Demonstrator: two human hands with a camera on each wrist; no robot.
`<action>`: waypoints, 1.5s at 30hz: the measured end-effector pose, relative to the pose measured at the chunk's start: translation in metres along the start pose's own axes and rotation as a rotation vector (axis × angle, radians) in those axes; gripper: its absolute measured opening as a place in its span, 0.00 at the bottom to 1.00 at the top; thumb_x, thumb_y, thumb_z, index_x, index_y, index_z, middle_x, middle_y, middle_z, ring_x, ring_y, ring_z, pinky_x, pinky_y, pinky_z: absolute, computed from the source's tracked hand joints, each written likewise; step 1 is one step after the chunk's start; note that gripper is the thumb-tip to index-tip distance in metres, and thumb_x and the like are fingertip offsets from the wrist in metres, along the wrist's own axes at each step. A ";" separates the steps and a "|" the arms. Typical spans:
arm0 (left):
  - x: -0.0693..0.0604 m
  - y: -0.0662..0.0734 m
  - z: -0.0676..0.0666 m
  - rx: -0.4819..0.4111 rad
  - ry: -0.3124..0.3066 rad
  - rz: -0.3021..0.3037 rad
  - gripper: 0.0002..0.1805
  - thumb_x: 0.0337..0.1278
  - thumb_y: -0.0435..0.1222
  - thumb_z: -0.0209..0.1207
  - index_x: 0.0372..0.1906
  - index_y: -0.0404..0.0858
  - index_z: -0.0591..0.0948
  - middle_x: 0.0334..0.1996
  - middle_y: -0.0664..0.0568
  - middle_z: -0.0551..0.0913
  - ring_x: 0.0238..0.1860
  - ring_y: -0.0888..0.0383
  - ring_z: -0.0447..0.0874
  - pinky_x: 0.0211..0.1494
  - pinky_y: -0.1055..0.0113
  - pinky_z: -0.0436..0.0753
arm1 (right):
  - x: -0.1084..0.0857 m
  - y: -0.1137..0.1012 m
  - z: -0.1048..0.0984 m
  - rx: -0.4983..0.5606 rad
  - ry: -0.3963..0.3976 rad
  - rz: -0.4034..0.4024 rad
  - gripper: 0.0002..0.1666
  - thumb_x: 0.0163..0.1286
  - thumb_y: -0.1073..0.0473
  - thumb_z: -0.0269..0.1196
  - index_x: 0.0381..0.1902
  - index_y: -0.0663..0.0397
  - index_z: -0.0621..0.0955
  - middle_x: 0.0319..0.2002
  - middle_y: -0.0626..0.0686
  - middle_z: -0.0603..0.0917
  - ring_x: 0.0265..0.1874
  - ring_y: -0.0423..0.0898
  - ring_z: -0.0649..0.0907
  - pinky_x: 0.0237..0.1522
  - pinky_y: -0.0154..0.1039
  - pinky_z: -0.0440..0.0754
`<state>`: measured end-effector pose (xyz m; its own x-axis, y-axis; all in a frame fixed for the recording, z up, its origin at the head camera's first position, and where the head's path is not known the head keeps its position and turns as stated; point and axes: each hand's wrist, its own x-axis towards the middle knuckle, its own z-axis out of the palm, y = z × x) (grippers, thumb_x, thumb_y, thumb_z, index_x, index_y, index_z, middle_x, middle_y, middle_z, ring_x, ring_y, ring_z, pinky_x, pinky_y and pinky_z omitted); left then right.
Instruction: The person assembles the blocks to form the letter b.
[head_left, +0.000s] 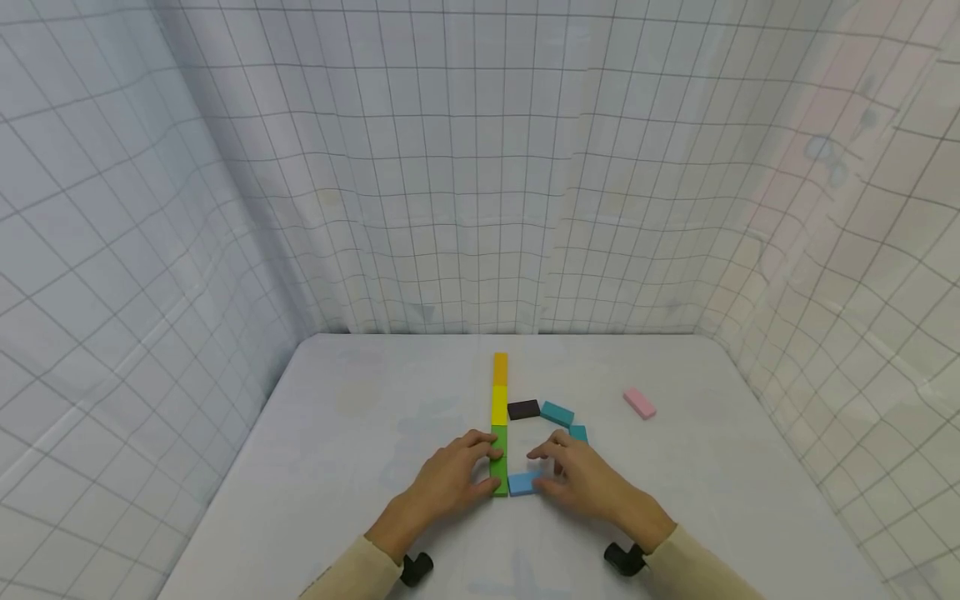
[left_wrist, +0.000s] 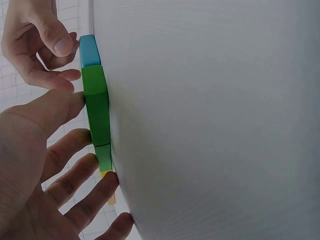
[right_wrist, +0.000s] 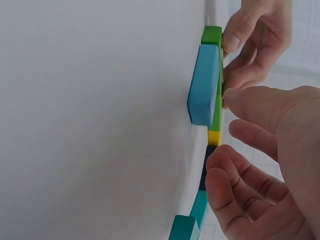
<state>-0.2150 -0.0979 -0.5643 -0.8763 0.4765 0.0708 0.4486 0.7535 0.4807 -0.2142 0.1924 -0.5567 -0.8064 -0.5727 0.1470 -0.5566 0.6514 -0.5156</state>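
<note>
Two green blocks (head_left: pixel 501 468), a yellow block (head_left: pixel 499 406) and an orange block (head_left: pixel 501 369) form a straight line on the white table. My left hand (head_left: pixel 450 475) lies along its left side, thumb and fingertips touching the green blocks. A light blue block (head_left: pixel 522 483) extends right from the near green one. Over its right end hovers my right hand (head_left: pixel 588 479), fingers loosely bent and thumb close to the block's top; contact cannot be told. A black block (head_left: pixel 523 409) and two teal blocks (head_left: pixel 557 414) curve round from the yellow block, the second teal partly hidden.
A pink block (head_left: pixel 640 403) lies apart toward the back right of the table (head_left: pixel 360 417). White grid-patterned curtains (head_left: pixel 480 167) enclose the back and both sides. Black devices (head_left: pixel 625 559) sit at both wrists.
</note>
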 end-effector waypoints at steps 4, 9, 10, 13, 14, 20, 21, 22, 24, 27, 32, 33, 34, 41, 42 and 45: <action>0.000 0.000 0.000 -0.002 -0.001 0.001 0.23 0.75 0.47 0.78 0.67 0.46 0.91 0.78 0.49 0.85 0.76 0.43 0.88 0.72 0.35 0.90 | -0.001 0.003 -0.005 -0.012 0.035 0.000 0.20 0.80 0.57 0.79 0.65 0.51 0.91 0.54 0.51 0.88 0.40 0.37 0.82 0.40 0.29 0.83; -0.001 0.000 0.000 -0.016 -0.012 -0.008 0.23 0.76 0.47 0.78 0.68 0.46 0.91 0.78 0.50 0.85 0.76 0.43 0.88 0.73 0.35 0.90 | -0.002 0.009 -0.011 -0.009 0.069 0.015 0.20 0.79 0.58 0.79 0.65 0.51 0.91 0.52 0.51 0.88 0.39 0.37 0.81 0.39 0.29 0.82; -0.001 0.000 0.000 -0.019 -0.013 -0.009 0.23 0.76 0.47 0.78 0.68 0.46 0.91 0.78 0.50 0.85 0.76 0.43 0.88 0.73 0.35 0.89 | -0.002 0.010 -0.012 -0.009 0.077 0.019 0.19 0.80 0.58 0.79 0.65 0.52 0.91 0.52 0.52 0.88 0.39 0.37 0.81 0.39 0.29 0.82; -0.001 0.000 -0.001 -0.028 -0.010 -0.004 0.23 0.76 0.47 0.78 0.68 0.46 0.91 0.78 0.49 0.85 0.75 0.42 0.88 0.72 0.34 0.89 | -0.003 0.014 -0.016 -0.017 0.108 0.027 0.19 0.79 0.59 0.79 0.65 0.53 0.92 0.52 0.53 0.88 0.39 0.39 0.82 0.39 0.29 0.83; -0.001 0.000 -0.001 -0.032 -0.008 0.000 0.23 0.76 0.46 0.78 0.68 0.45 0.91 0.78 0.49 0.85 0.75 0.42 0.88 0.71 0.33 0.89 | -0.003 0.015 -0.017 -0.025 0.117 0.031 0.20 0.79 0.59 0.80 0.65 0.53 0.92 0.51 0.53 0.87 0.38 0.39 0.81 0.39 0.29 0.82; -0.001 0.000 -0.001 -0.035 0.003 0.007 0.22 0.76 0.46 0.78 0.68 0.45 0.91 0.78 0.50 0.85 0.75 0.42 0.88 0.70 0.33 0.89 | -0.005 0.028 -0.026 -0.037 0.189 0.034 0.20 0.76 0.62 0.81 0.64 0.56 0.92 0.50 0.54 0.88 0.37 0.37 0.81 0.39 0.30 0.84; -0.001 0.000 -0.001 -0.035 0.002 0.005 0.22 0.76 0.46 0.78 0.68 0.45 0.91 0.78 0.50 0.85 0.76 0.42 0.88 0.71 0.33 0.89 | -0.005 0.030 -0.027 -0.037 0.207 0.028 0.20 0.76 0.63 0.81 0.63 0.57 0.92 0.50 0.55 0.89 0.37 0.37 0.81 0.39 0.30 0.85; -0.001 0.000 -0.001 -0.035 0.001 0.003 0.23 0.76 0.46 0.78 0.68 0.46 0.91 0.78 0.50 0.85 0.76 0.42 0.88 0.71 0.34 0.89 | -0.005 0.032 -0.029 -0.039 0.223 0.027 0.20 0.75 0.64 0.82 0.62 0.57 0.92 0.50 0.55 0.89 0.38 0.37 0.82 0.39 0.31 0.86; -0.001 0.000 -0.001 -0.032 -0.001 -0.002 0.23 0.76 0.47 0.78 0.69 0.46 0.91 0.78 0.50 0.85 0.76 0.43 0.87 0.71 0.34 0.89 | -0.007 0.036 -0.032 -0.040 0.252 0.019 0.20 0.73 0.66 0.82 0.61 0.59 0.92 0.50 0.56 0.89 0.38 0.38 0.83 0.39 0.32 0.87; -0.001 0.001 -0.001 -0.032 -0.005 -0.009 0.23 0.76 0.47 0.78 0.69 0.46 0.91 0.79 0.50 0.84 0.77 0.43 0.87 0.71 0.34 0.89 | -0.009 0.040 -0.036 -0.055 0.276 0.020 0.20 0.73 0.66 0.82 0.60 0.59 0.93 0.50 0.57 0.90 0.38 0.40 0.84 0.40 0.34 0.88; -0.001 0.000 0.000 -0.031 -0.006 -0.011 0.23 0.76 0.47 0.78 0.69 0.46 0.91 0.79 0.50 0.84 0.77 0.43 0.87 0.72 0.34 0.89 | -0.012 0.047 -0.042 -0.074 0.295 0.065 0.20 0.74 0.65 0.82 0.61 0.58 0.93 0.51 0.58 0.91 0.40 0.43 0.85 0.41 0.34 0.87; -0.001 0.000 0.000 -0.032 -0.005 -0.011 0.23 0.76 0.47 0.78 0.69 0.46 0.91 0.79 0.50 0.84 0.77 0.43 0.87 0.72 0.34 0.89 | -0.012 0.048 -0.043 -0.076 0.299 0.074 0.20 0.74 0.65 0.82 0.62 0.58 0.93 0.51 0.58 0.90 0.41 0.44 0.85 0.41 0.34 0.86; -0.001 -0.001 0.000 -0.032 -0.004 -0.010 0.23 0.76 0.47 0.78 0.69 0.46 0.91 0.79 0.50 0.84 0.77 0.43 0.87 0.72 0.34 0.89 | -0.013 0.050 -0.044 -0.079 0.304 0.082 0.20 0.75 0.65 0.81 0.62 0.58 0.93 0.52 0.58 0.90 0.41 0.45 0.85 0.41 0.34 0.86; -0.001 -0.001 0.000 -0.036 -0.008 -0.018 0.23 0.76 0.47 0.77 0.69 0.46 0.91 0.79 0.50 0.84 0.77 0.43 0.87 0.73 0.33 0.89 | -0.018 0.066 -0.052 -0.108 0.359 0.105 0.20 0.74 0.67 0.81 0.62 0.58 0.93 0.53 0.60 0.90 0.44 0.51 0.88 0.43 0.39 0.88; -0.002 -0.001 0.000 -0.036 -0.008 -0.018 0.23 0.76 0.47 0.78 0.69 0.46 0.91 0.79 0.50 0.84 0.77 0.43 0.87 0.73 0.33 0.88 | -0.019 0.069 -0.053 -0.114 0.366 0.116 0.20 0.74 0.67 0.81 0.62 0.58 0.93 0.54 0.60 0.90 0.44 0.52 0.88 0.43 0.39 0.89; -0.002 0.000 -0.001 -0.035 -0.008 -0.015 0.23 0.76 0.47 0.78 0.69 0.46 0.91 0.79 0.50 0.84 0.77 0.43 0.87 0.73 0.33 0.88 | -0.021 0.075 -0.057 -0.121 0.375 0.163 0.20 0.74 0.66 0.81 0.62 0.57 0.93 0.56 0.60 0.90 0.46 0.53 0.89 0.44 0.40 0.88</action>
<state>-0.2136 -0.0991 -0.5639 -0.8813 0.4692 0.0569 0.4293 0.7443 0.5116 -0.2505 0.2818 -0.5506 -0.8902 -0.2516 0.3798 -0.4173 0.7848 -0.4583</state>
